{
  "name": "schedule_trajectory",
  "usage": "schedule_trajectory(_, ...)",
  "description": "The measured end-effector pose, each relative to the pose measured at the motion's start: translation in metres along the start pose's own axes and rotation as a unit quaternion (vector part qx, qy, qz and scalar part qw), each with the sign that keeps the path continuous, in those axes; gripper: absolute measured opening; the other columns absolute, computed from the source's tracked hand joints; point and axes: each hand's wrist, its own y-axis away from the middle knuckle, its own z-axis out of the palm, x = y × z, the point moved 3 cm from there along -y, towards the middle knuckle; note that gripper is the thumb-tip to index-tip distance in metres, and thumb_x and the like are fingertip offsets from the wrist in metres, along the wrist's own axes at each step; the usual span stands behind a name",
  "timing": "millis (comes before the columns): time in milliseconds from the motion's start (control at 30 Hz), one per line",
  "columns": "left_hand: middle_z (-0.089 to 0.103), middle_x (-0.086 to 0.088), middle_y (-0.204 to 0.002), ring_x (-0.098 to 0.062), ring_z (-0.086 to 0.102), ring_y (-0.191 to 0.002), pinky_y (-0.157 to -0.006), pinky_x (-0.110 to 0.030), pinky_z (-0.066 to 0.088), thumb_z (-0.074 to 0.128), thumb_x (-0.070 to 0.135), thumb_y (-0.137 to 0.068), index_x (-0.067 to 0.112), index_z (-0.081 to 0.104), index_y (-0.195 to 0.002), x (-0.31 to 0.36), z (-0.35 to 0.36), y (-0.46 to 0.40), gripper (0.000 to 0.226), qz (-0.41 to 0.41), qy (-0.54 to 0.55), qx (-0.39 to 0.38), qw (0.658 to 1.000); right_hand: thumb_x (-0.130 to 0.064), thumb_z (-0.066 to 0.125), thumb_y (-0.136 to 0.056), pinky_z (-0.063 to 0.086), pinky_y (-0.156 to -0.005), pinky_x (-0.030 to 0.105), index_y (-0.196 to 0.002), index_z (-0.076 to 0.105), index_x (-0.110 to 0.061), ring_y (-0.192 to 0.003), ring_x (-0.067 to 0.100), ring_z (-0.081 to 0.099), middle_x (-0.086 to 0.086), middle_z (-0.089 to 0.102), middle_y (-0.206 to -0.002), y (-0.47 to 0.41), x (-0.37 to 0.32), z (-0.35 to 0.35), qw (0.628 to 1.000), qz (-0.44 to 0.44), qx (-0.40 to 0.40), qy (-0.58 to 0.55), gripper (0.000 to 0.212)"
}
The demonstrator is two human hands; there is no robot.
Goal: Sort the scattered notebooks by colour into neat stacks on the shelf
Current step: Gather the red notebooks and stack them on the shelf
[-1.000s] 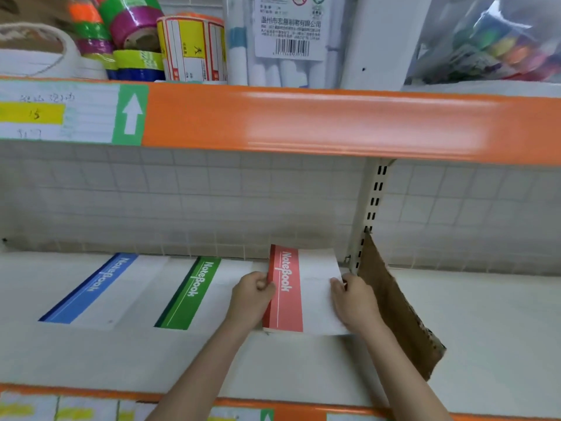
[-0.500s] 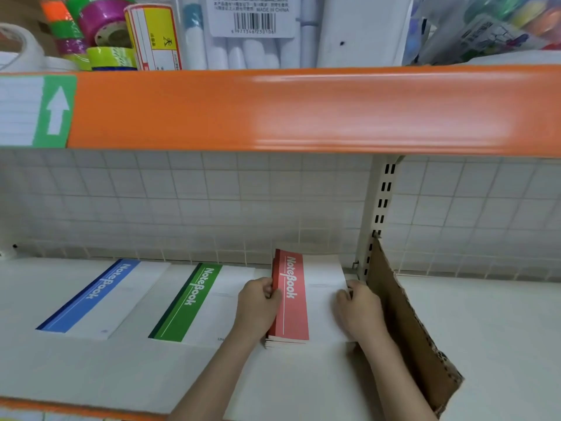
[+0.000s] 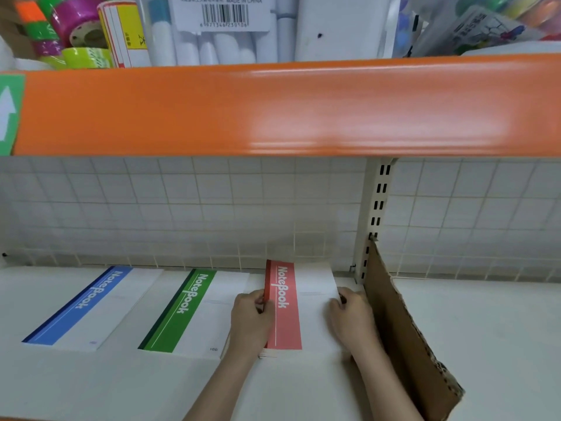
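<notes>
On the white shelf (image 3: pixel 485 344), three stacks of notebooks lie in a row under the orange shelf edge (image 3: pixel 273 107). Farthest left is the blue notebook stack (image 3: pixel 82 311), lying flat with its "NoteBook" band running toward the back grid wall. Just beside it, a little apart, lies the green notebook stack (image 3: pixel 188 314), also flat.

Next comes the left hand (image 3: pixel 250 320), set against the left edge of the red notebook stack (image 3: pixel 285 308). Its fingers (image 3: pixel 258 299) are curled, with the thumb on the red spine side, gripping the stack's left edge; the heel of the hand covers the right edge of the green stack's white cover. The red stack lies flat on the shelf, its lower page edges showing as several layers.

The right hand (image 3: pixel 352 317) grips the red stack's right side, fingers curled in over the white cover edge, knuckles toward the camera. Just to its right stands a brown cardboard divider (image 3: pixel 403 338), upright on edge and close to the hand; whether they touch is unclear. Beyond it the shelf continues.

Above, tape rolls (image 3: pixel 76 28) and marker packs (image 3: pixel 212 31) sit on the upper shelf.
</notes>
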Motion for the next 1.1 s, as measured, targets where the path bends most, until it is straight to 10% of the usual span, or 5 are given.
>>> schedule_trajectory(267, 0.069, 0.007, -0.084, -0.005, 0.066, -0.072, -0.052, -0.009, 0.045, 0.053, 0.015, -0.094, 0.031, 0.069, -0.094, -0.003, 0.0, 0.002, 0.022, -0.03, 0.047, 0.0, 0.998, -0.012, 0.042, -0.095, 0.026, -0.054, 0.015, -0.066, 0.025, -0.033, -0.07, 0.017, 0.037, -0.006, 0.027, -0.071, 0.001, 0.003, 0.002, 1.0, 0.008, -0.003, -0.015, 0.04)
schedule_trajectory(467, 0.07, -0.002, -0.075, -0.021, 0.068, -0.071, -0.064, -0.026, 0.053, 0.042, 0.018, -0.098, 0.021, 0.062, -0.078, -0.004, -0.001, 0.003, 0.028, -0.061, 0.072, -0.015, 0.995, -0.014, 0.037, -0.1, 0.035, -0.098, 0.024, -0.139, 0.041, 0.002, -0.127, 0.025, 0.046, 0.013, 0.049, -0.139, 0.006, 0.005, -0.002, 0.992, 0.046, 0.006, -0.117, 0.042)
schedule_trajectory(667, 0.072, -0.006, -0.092, -0.022, 0.068, -0.077, -0.069, -0.03, 0.054, 0.033, 0.006, -0.1, 0.022, 0.067, -0.097, -0.004, 0.007, 0.003, 0.038, -0.081, 0.135, -0.047, 0.986, -0.012, 0.035, -0.099, 0.038, -0.066, 0.008, -0.118, 0.048, -0.017, -0.086, 0.004, 0.053, -0.007, 0.055, -0.095, 0.008, 0.009, 0.003, 0.992, 0.033, -0.024, -0.117, 0.024)
schedule_trajectory(833, 0.071, -0.002, -0.097, -0.02, 0.071, -0.082, -0.061, -0.025, 0.054, 0.03, 0.005, -0.099, 0.025, 0.065, -0.106, -0.007, 0.009, 0.003, 0.041, -0.092, 0.132, -0.047, 0.986, -0.009, 0.036, -0.098, 0.037, -0.093, 0.032, -0.145, 0.033, -0.008, -0.122, 0.029, 0.05, 0.016, 0.056, -0.131, 0.015, 0.002, 0.004, 0.994, 0.03, -0.024, -0.106, 0.047)
schedule_trajectory(1100, 0.069, -0.001, -0.102, -0.018, 0.069, -0.086, -0.063, -0.022, 0.053, 0.029, 0.009, -0.101, 0.023, 0.061, -0.118, -0.011, 0.013, 0.002, 0.039, -0.079, 0.1, -0.04, 0.991, -0.006, 0.04, -0.094, 0.041, -0.058, 0.014, -0.085, 0.055, -0.017, -0.07, 0.007, 0.055, 0.005, 0.057, -0.077, 0.011, 0.008, 0.006, 0.993, 0.022, -0.036, -0.111, 0.02)
